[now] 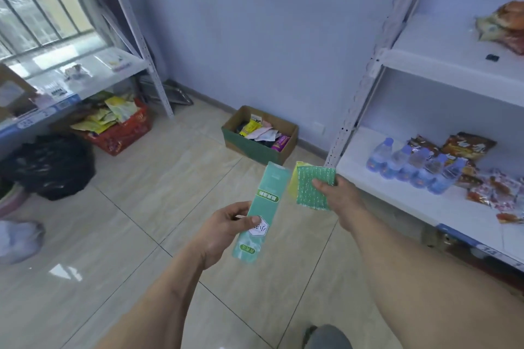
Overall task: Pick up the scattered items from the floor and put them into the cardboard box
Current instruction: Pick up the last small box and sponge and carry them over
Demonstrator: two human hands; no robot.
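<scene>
My left hand [226,231] grips a long green carton [263,204], thumb across its label, held above the floor tiles. A green scouring pad with a yellow backing [310,185] is pinched in my right hand [337,195], just right of the carton's top end. Beyond both hands, the open cardboard box [256,147] stands on the floor against the far wall, with several packets inside. Both items hang short of the box.
A white shelf unit [408,190] on the right holds water bottles [411,168] and snack packets. On the left stand another shelf rack [85,76], a red basket of packets [122,133], a black bag [54,164] and a white bag [19,241]. Tiled floor lies between.
</scene>
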